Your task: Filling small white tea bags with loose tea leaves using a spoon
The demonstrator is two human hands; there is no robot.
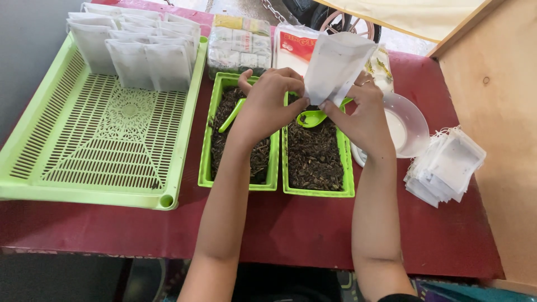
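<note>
Crowded middle of the table, open room toward the near edge.

The left hand (268,103) and right hand (358,114) hold a white pouch (335,67) above two narrow green trays (316,193) of dark dried leaves, blocking the way over both trays; a green spoon (313,117) lies in the right one. To the left, the big green slotted tray (100,140) has a bare bottom, with filled pouches (134,50) standing only along its far end. On the right, a white bowl (411,120) and a stack of empty pouches (444,165) sit close by a wooden wall (498,140). The red tabletop (279,229) nearest the person lies open, crossed only by the two forearms.
</note>
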